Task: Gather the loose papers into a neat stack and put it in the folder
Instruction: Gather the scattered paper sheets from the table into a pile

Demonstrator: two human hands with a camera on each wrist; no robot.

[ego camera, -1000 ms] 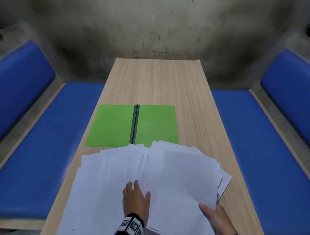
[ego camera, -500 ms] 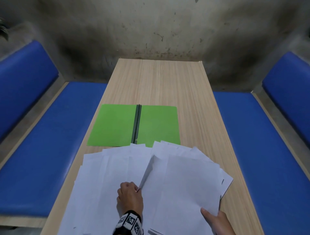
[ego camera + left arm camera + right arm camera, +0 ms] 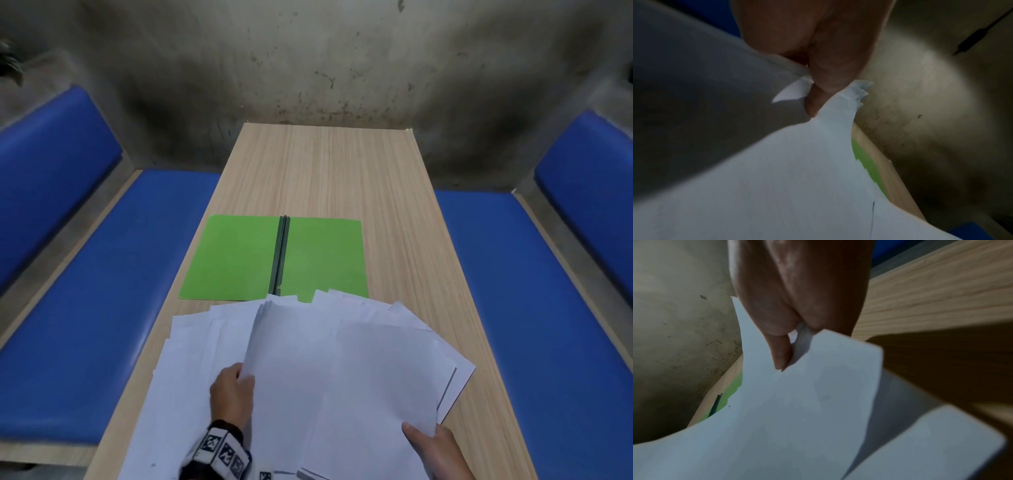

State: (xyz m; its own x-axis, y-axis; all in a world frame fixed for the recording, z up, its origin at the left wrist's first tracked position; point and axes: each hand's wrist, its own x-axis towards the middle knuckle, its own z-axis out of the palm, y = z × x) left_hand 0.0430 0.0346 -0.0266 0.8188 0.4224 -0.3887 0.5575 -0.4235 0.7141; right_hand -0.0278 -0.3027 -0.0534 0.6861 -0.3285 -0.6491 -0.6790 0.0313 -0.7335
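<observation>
Several loose white papers [image 3: 342,370] lie fanned over the near end of the wooden table [image 3: 342,171]. My left hand [image 3: 236,387] pinches the left edge of a raised bunch of sheets; the left wrist view shows thumb and fingers [image 3: 818,91] clamped on the papers [image 3: 797,178]. My right hand [image 3: 431,445] pinches the lower right corner of the same spread, thumb [image 3: 781,353] on top of the papers [image 3: 797,410]. The green folder [image 3: 239,260] lies open and flat just beyond the papers, its near edge partly covered by them.
Blue padded benches [image 3: 113,274] [image 3: 534,291] flank the table on both sides. A stained grey wall [image 3: 308,61] closes off the far end. Bare tabletop stretches beyond the folder.
My left hand went from lying flat on the papers to curling under a bunch of sheets and lifting their left edge. The right hand kept its hold on the corner.
</observation>
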